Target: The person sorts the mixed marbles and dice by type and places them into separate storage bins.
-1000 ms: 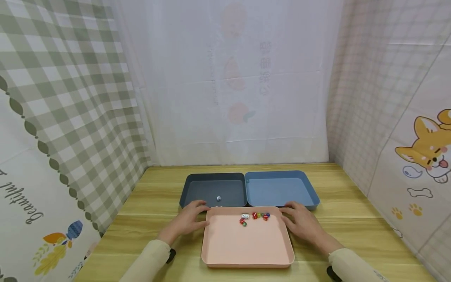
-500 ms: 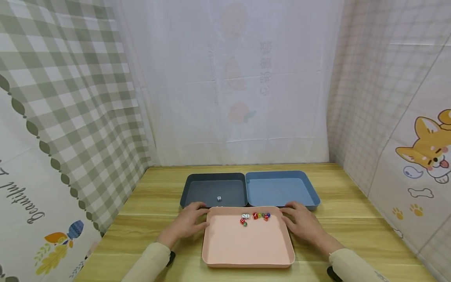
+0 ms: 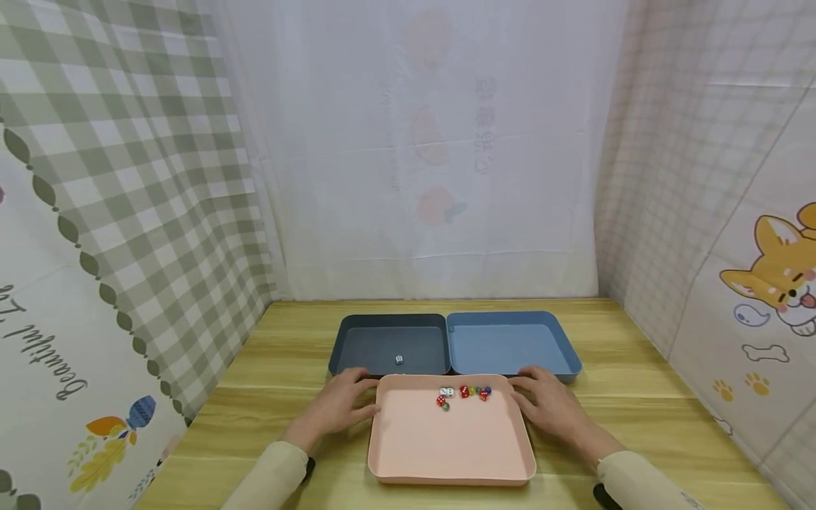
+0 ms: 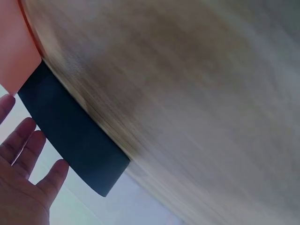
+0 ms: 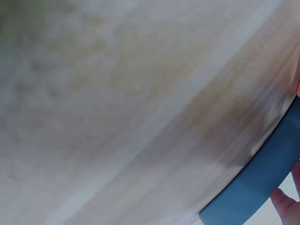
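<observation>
A pink tray (image 3: 452, 453) lies in front of me on the table, holding several small dice and beads near its far side. Among them are white dice (image 3: 447, 392), a red die (image 3: 464, 391) and a green bead (image 3: 445, 406). My left hand (image 3: 336, 405) rests at the tray's left side near the far corner, fingers spread and relaxed. On the opposite side my right hand (image 3: 551, 404) is placed the same way, fingertips right at the rim. In the left wrist view the left fingers (image 4: 28, 145) are extended beside the dark tray's wall.
Behind the pink tray, a dark grey tray (image 3: 382, 340) and a blue tray (image 3: 510, 340) stand side by side. The dark one holds a white die (image 3: 399, 360); a small bead (image 3: 452, 329) sits in the blue one's far left corner. Curtains enclose the wooden table (image 3: 644, 397).
The whole head view has shifted slightly. Both hands stay beside the pink tray, and the dice and beads keep their places.
</observation>
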### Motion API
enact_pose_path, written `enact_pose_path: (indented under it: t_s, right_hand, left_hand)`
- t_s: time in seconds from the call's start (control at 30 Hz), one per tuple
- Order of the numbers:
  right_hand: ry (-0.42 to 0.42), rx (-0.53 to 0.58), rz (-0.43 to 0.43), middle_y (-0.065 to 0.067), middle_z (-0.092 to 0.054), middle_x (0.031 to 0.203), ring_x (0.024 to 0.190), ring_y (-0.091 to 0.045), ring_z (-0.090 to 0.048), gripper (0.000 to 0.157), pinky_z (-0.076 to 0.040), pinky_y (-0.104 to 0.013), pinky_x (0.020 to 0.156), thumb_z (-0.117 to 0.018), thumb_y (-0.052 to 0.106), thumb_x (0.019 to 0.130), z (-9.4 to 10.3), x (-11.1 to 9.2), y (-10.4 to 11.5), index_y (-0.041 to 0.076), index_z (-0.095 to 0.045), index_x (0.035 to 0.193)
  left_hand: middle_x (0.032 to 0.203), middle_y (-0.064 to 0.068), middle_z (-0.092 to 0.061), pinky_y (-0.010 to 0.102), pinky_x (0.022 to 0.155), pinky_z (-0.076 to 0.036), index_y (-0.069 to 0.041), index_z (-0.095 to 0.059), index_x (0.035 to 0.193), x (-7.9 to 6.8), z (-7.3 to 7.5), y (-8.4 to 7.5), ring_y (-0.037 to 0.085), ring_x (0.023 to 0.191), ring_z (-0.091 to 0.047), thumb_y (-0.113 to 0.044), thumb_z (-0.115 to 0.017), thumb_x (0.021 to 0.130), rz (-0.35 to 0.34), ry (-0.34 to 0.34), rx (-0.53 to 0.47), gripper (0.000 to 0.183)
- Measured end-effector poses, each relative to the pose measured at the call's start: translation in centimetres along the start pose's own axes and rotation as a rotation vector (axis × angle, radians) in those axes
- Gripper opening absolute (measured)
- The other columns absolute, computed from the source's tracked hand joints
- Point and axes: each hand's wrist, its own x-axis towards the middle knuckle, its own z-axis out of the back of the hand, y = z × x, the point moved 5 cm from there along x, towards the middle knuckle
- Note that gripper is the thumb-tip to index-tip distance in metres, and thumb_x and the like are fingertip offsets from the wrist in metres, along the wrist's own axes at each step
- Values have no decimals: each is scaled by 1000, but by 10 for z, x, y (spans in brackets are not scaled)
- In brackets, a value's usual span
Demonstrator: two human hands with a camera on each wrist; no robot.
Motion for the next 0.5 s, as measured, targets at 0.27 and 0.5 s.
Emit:
enact_pose_path:
  t_s: [0.27, 0.5]
  right_hand:
    - [12, -17, 3, -12, -63, 112, 103, -33, -59, 25, -51, -52, 85, -73, 17, 89, 2, 2, 0, 9, -74, 113]
    - [9, -54, 32, -14, -64, 111, 102, -35, -60, 26, -48, -54, 89, -74, 17, 88, 4, 5, 6, 7, -74, 112]
  left_hand:
    - [132, 16, -55, 54, 100, -43, -13, -64, 132, 0, -3, 0, 35, 124, -51, -43, -66, 94, 16, 36, 29, 49]
    - [130, 15, -56, 55, 99, -44, -12, -64, 131, 0, -2, -1, 35, 123, -51, -42, -67, 93, 12, 30, 46, 48]
